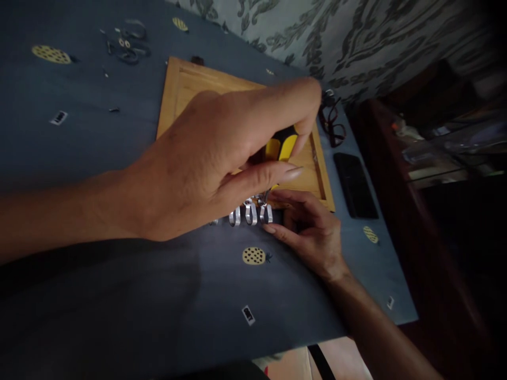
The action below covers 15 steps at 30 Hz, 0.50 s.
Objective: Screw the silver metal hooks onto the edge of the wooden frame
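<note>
My left hand [222, 142] reaches in from the left, closed around the yellow and black handle of a screwdriver [282, 143]. The tool points down at the near edge of a framed wooden board [206, 79], and its tip is hard to make out. Along that edge sits a row of shiny metal hooks [251, 214], partly hidden by my left hand. With thumb and fingertips, my right hand [312, 232] pinches the rightmost metal hook [266, 214], right below the screwdriver.
Blurred dark metal pieces [129, 42] and a small screw-like piece [114, 110] lie at upper left. Glasses [334, 124] and a black phone [355, 184] are right of the board. The blue pineapple-print cloth [222, 316] covers the table, with a patterned wall [277, 26] behind.
</note>
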Motion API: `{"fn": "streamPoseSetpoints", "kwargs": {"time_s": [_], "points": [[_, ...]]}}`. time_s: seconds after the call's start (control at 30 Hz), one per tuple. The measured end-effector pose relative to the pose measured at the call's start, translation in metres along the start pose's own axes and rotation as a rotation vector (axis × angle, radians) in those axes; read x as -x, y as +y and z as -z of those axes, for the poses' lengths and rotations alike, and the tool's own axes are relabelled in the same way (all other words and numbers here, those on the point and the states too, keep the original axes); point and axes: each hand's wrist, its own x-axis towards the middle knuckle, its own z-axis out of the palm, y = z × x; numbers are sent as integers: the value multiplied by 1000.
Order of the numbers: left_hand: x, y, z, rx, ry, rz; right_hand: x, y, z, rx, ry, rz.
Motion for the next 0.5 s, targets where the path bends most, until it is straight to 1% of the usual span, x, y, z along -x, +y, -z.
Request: {"fn": "streamPoseSetpoints", "kwargs": {"time_s": [0.07,0.13,0.2,0.33,0.4,0.5], "points": [[0,-3,-1,13,7,17,0,-1,0,-3,-1,-1],[-1,-5,-2,15,10,-13,0,-1,-1,-5,-3,2],[-3,-6,-4,3,26,-87,0,0,-1,-2,-2,3],[-9,-3,-9,-98,120,-247,-1,2,0,8,-1,25],[-13,2,-9,-119,90,-286,-1,3,1,9,-10,39],[-23,9,-5,-125,-26,-303,-1,3,1,19,-15,32]]}}
